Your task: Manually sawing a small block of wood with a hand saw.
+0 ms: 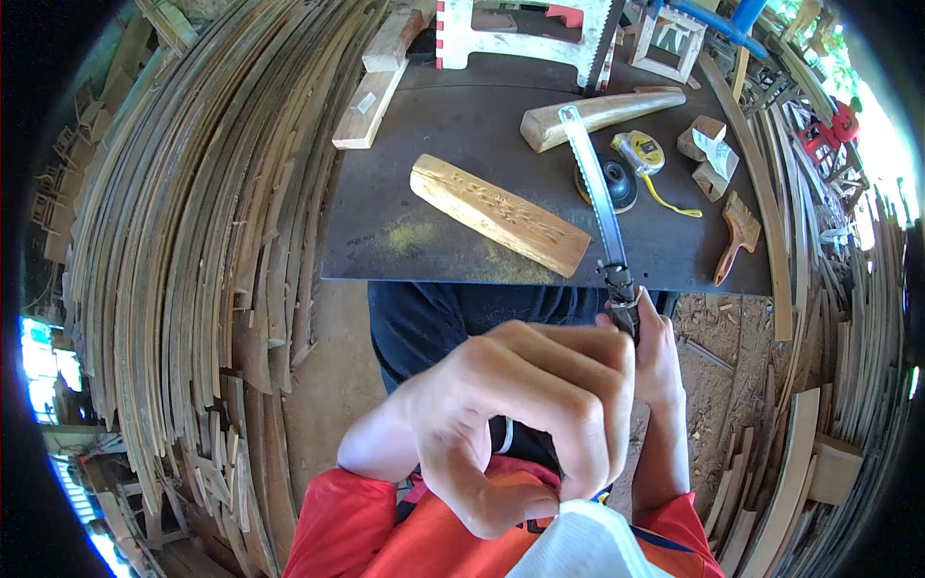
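My left hand (525, 414) is raised close to the camera, its fingers curled. Thumb and fingertips come together at the edge of a white cloth-like mask (588, 544) at the bottom of the view. Lower down on the right, my right hand (657, 347) grips the black handle of a narrow saw (599, 193). Its toothed metal blade points away over the dark tabletop (462, 116). Left of the blade lies a roughly carved wooden piece (501, 217). Beyond the blade's tip rests a longer shaped wooden piece (617, 114).
A yellow tape measure (640, 151), a round black disc (620, 185), a brush (740, 234) and wooden blocks (708, 154) lie right on the table. A white plastic stool (520, 43) stands at the back. Stacked wooden strips (183, 222) fill the left side.
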The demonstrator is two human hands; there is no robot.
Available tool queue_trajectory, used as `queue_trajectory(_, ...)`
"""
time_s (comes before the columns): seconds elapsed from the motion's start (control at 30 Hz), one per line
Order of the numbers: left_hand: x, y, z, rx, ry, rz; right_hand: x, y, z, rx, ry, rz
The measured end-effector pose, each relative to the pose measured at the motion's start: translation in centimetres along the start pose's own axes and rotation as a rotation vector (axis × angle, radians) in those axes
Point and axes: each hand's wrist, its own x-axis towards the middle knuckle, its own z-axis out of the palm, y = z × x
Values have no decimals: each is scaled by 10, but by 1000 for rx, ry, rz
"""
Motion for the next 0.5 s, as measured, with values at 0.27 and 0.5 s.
queue_trajectory(0.27, 1, 34, -46, 671, -120, -360, -12, 11, -8, 36, 88, -48)
queue_trajectory(0.5, -63, 28, -160, 1659, 447, -721, -23, 22, -2, 39, 70, -39)
